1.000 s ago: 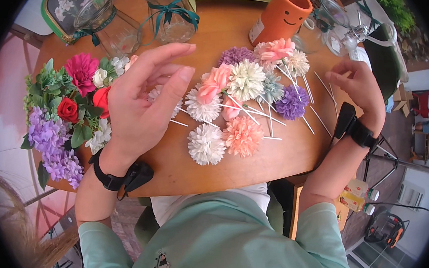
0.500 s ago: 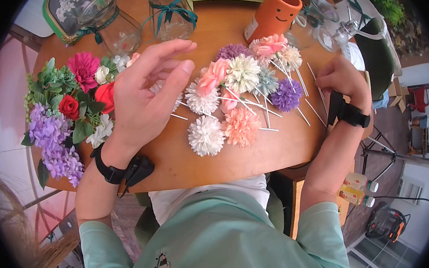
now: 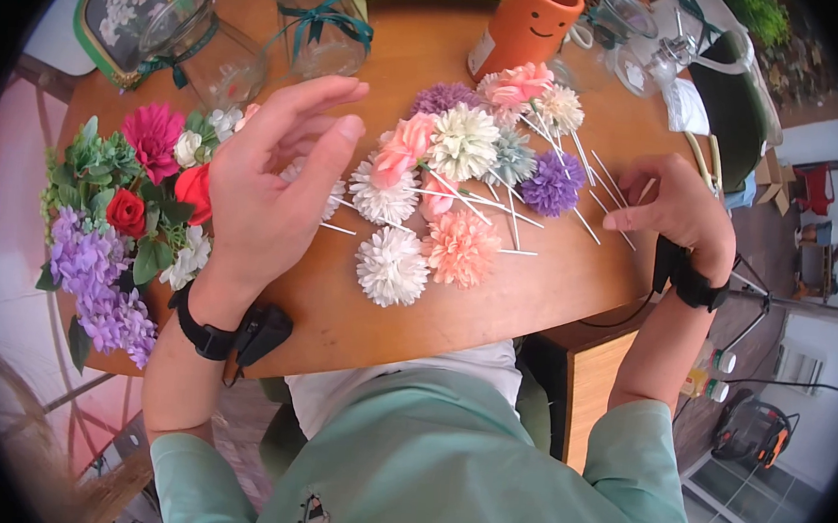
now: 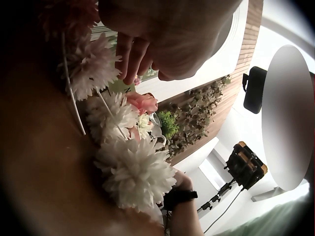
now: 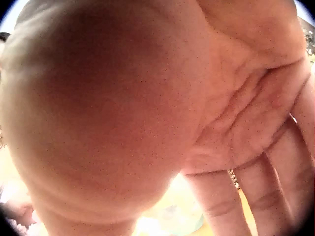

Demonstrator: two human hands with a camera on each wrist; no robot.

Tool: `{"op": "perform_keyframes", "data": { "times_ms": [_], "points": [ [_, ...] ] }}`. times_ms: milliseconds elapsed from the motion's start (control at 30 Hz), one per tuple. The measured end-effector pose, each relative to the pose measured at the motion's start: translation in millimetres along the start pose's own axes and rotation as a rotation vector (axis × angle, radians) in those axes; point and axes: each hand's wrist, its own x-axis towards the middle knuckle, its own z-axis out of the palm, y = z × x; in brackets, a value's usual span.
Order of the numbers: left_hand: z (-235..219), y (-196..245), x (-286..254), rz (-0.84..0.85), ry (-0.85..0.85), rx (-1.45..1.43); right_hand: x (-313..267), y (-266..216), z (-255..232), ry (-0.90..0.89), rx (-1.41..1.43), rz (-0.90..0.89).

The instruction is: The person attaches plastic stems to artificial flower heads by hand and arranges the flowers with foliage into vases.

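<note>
My left hand [image 3: 273, 193] hovers between two groups of artificial flowers, its fingers relaxed and holding nothing. In the left wrist view, a white pompom flower [image 4: 135, 169] lies below that hand [image 4: 172, 39]. Over the table's right side, my right hand [image 3: 680, 212] is loosely spread, the thumb tip close by thin white stems [image 3: 588, 227]. Its palm [image 5: 236, 98] shows nothing held in the right wrist view. The middle group includes a white flower [image 3: 392, 266], a peach one [image 3: 461, 248], a purple one [image 3: 552, 183] and a pink rose [image 3: 402, 152], their stems crossing.
On the left lie a magenta flower [image 3: 150, 141], a red rose [image 3: 126, 212] and lilac blossoms [image 3: 89, 248] among leaves. Behind stand glass vases with a teal ribbon [image 3: 321, 23], a framed flower picture [image 3: 126, 8] and an orange smiling pot [image 3: 528, 26]. A glass bottle [image 3: 666, 60] is at back right.
My right hand first moved left toward the loose stems, its fingers drawn together, then came nearer my body with thumb and fingers apart. The left hand kept its pose; the head view shifted slightly.
</note>
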Motion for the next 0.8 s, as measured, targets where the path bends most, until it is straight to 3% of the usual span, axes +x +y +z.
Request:
{"op": "perform_keyframes", "data": {
  "times_ms": [100,167,267,433,633,767,800],
  "points": [
    [-1,3,1,0.004,0.01,0.019,-2,8,8,0.07,-0.196,-0.07],
    [-2,1,0,0.007,-0.001,0.011,3,24,5,-0.042,-0.021,-0.021],
    [-1,0,1,0.014,-0.007,-0.002,2,33,-6,-0.053,0.043,0.101],
    [-1,2,1,0.017,-0.001,-0.001,32,47,-16,-0.036,0.029,0.12],
    [-1,1,1,0.013,-0.001,-0.011,73,39,-9,0.118,-0.032,-0.072],
    [-2,0,1,0.014,0.0,0.008,75,17,-7,0.081,0.042,-0.137],
    [-2,-1,1,0.022,-0.003,0.012,75,12,-6,0.09,-0.101,-0.181]
  ]
}}
